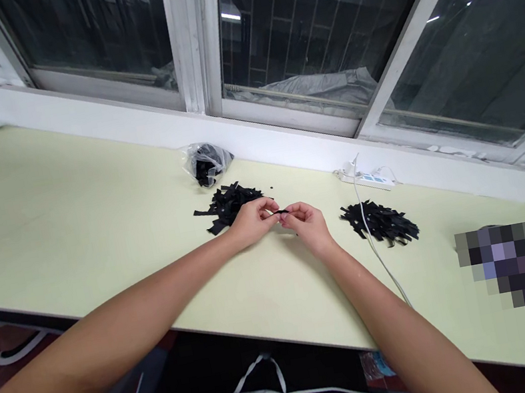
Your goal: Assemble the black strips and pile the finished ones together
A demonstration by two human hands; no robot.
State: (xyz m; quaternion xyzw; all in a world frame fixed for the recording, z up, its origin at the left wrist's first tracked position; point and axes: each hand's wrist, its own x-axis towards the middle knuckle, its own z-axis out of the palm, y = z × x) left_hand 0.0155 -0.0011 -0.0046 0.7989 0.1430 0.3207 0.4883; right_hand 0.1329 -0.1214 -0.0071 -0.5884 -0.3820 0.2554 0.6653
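Between my two hands, just above the middle of the table, is a short black strip (281,212), mostly covered by the fingers. My left hand (255,220) pinches its left end, and my right hand (308,223) pinches the other end. Fingertips of both hands nearly meet. Right behind my left hand lies a pile of black strips (228,204). A second pile of black strips (382,223) lies to the right of my right hand. What the strip is made of is too small to tell.
A clear plastic bag (208,163) with black pieces stands behind the left pile. Near the wall lies a white power strip (366,179); its white cable (379,257) crosses the right pile and table. A blurred-out dark object (524,272) sits at the right. Windows line the back.
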